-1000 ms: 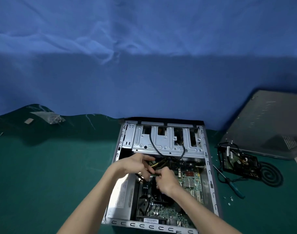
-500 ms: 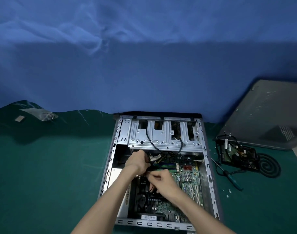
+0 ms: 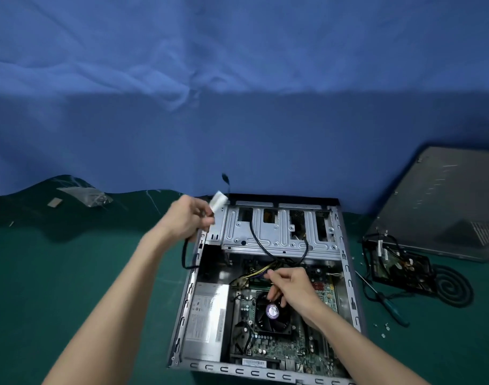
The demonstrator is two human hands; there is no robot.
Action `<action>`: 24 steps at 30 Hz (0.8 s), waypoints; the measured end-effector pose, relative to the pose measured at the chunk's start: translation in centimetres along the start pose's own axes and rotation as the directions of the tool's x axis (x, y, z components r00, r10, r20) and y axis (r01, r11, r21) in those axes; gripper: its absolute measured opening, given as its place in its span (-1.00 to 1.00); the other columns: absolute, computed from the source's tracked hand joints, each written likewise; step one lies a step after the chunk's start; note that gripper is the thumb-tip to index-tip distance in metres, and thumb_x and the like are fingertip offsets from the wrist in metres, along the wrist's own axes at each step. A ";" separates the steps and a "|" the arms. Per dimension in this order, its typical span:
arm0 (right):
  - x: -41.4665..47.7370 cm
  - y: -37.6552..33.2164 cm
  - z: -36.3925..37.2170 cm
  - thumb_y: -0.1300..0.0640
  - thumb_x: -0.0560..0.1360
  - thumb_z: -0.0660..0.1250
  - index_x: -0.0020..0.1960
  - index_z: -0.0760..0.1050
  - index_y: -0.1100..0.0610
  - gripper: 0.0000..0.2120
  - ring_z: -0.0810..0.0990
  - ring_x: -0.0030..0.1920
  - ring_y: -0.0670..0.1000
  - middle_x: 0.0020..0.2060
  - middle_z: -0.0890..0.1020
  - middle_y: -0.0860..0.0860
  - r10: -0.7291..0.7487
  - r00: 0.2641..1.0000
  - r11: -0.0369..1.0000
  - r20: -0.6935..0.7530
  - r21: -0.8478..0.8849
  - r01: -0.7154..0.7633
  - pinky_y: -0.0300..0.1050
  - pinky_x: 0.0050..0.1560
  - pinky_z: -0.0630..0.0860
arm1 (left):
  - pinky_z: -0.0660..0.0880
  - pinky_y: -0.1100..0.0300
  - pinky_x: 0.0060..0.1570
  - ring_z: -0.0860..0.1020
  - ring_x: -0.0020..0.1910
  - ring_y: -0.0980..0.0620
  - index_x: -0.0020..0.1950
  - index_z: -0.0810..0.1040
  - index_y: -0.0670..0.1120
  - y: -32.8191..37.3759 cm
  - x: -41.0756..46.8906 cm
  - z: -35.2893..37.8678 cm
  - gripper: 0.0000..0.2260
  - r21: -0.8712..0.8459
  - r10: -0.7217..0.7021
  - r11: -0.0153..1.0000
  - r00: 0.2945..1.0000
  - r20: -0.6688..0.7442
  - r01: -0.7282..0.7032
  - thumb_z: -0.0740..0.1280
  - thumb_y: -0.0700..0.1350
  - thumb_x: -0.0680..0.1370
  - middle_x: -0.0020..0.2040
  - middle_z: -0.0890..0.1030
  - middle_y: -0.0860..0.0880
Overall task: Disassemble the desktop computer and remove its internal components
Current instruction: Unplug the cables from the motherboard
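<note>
The open desktop case (image 3: pixel 349 262) lies flat on the green mat. My left hand (image 3: pixel 190 218) is raised over the case's far left corner and grips a black cable (image 3: pixel 185 254) that ends in a white connector (image 3: pixel 219 201). The cable loops down outside the case's left wall. My right hand (image 3: pixel 290 284) hovers inside the case above the CPU fan (image 3: pixel 272 312), fingers loosely curled near a bundle of yellow and black wires (image 3: pixel 254 273); whether it holds a wire is unclear. The power supply (image 3: pixel 207 320) sits at the left, the motherboard (image 3: pixel 265 348) in the middle, the drive cage (image 3: pixel 276 232) at the far end.
A removed board with tangled cables (image 3: pixel 393 262) lies right of the case, beside a coiled black cable (image 3: pixel 451 287) and a green-handled screwdriver (image 3: pixel 390 309). Loose screws (image 3: pixel 383 327) lie near it. The grey side panel (image 3: pixel 446 201) leans at the far right. A plastic bag (image 3: pixel 85 194) is far left.
My left hand has lifted out of the case up and to the left, pulling the black cable with its white connector free. My right hand stayed inside near the wires.
</note>
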State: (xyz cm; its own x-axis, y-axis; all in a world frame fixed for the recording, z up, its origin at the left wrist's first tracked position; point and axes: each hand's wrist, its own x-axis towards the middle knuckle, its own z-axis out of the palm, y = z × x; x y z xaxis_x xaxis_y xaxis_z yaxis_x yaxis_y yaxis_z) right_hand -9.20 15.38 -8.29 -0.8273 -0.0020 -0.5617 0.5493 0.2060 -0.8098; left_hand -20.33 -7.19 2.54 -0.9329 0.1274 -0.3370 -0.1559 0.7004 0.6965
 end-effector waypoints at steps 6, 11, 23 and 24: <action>0.4 -1.4 0.0 0.14 0.61 0.23 0.01 0.60 0.16 -0.81 0.51 -0.50 -0.15 -0.41 0.64 0.07 -0.032 0.997 0.999 -0.072 -0.022 0.030 -0.27 -0.48 0.40 | 0.47 0.11 -0.27 0.56 -0.35 -0.15 0.01 0.63 -0.11 -2.1 0.8 -3.5 -0.90 0.405 -0.036 0.884 0.898 -0.439 0.233 0.33 -0.17 0.55 -0.25 0.58 -0.13; 0.7 -1.2 -1.0 0.15 0.61 0.23 -0.05 0.60 0.10 -0.82 0.52 -0.39 0.01 -0.45 0.64 0.02 -0.055 0.991 0.997 -0.123 -0.069 0.047 -0.27 -0.44 0.42 | 0.41 0.08 -0.19 0.54 -0.11 -0.21 0.04 0.56 -0.18 -5.3 1.3 -1.9 -0.86 0.612 -0.126 0.713 0.921 -0.370 0.343 0.26 -0.17 0.57 -0.02 0.58 -0.18; 0.1 2.1 -6.0 0.08 0.60 0.23 -0.05 0.62 0.14 -0.78 0.41 -0.36 -0.17 -0.27 0.65 0.01 -0.429 0.862 0.780 -0.271 -0.592 0.203 -0.23 -0.23 0.41 | 0.36 -0.03 -0.02 0.49 -0.03 -0.18 0.08 0.58 -0.18 -5.3 -1.4 6.7 -0.82 0.715 0.373 0.697 0.881 -0.290 -0.060 0.26 -0.13 0.59 0.00 0.56 -0.17; -0.1 2.4 -6.6 0.11 0.58 0.27 0.00 0.63 0.16 -0.82 0.44 -0.20 -0.11 -0.19 0.63 -0.01 -0.518 0.806 0.709 -0.286 -0.671 0.217 -0.12 -0.06 0.42 | 0.41 -0.02 -0.08 0.50 -0.10 -0.16 0.02 0.59 -0.19 -4.9 -1.9 8.0 -0.86 0.704 0.449 0.694 0.855 -0.260 -0.150 0.33 -0.15 0.55 -0.07 0.57 -0.15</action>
State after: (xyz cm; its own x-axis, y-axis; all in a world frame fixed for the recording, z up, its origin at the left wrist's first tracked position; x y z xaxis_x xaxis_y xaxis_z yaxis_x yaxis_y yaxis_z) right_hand -8.62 22.35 -9.03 -0.9850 0.1720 0.0153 0.1310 0.8020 -0.5828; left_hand -15.24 -5.22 -5.30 -0.9520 0.2407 0.1892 0.2605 0.9615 0.0877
